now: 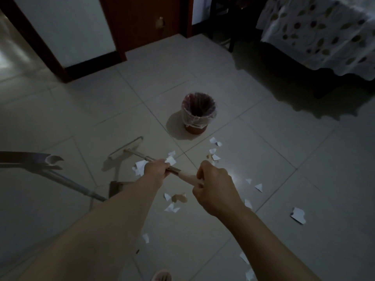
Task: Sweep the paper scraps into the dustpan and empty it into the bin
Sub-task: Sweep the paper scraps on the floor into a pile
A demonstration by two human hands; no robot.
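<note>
Both my hands grip the handle of a broom. My left hand (157, 169) holds the metal shaft lower down, my right hand (213, 187) holds the pale upper end. The flat broom head (126, 152) rests on the tiled floor to the left of the bin. Several white and tan paper scraps (174, 201) lie scattered on the tiles around and below my hands. The small brown bin (198, 112) with a clear liner stands open beyond the scraps. A long-handled dustpan (113, 187) stands at the left, its handle (67, 182) slanting towards the left edge.
A table with a leaf-patterned cloth (324, 33) and a dark chair leg (232, 37) fill the back right. A brown door frame (119, 27) and white wall are at the back. A slipper toe (162, 276) shows at the bottom edge.
</note>
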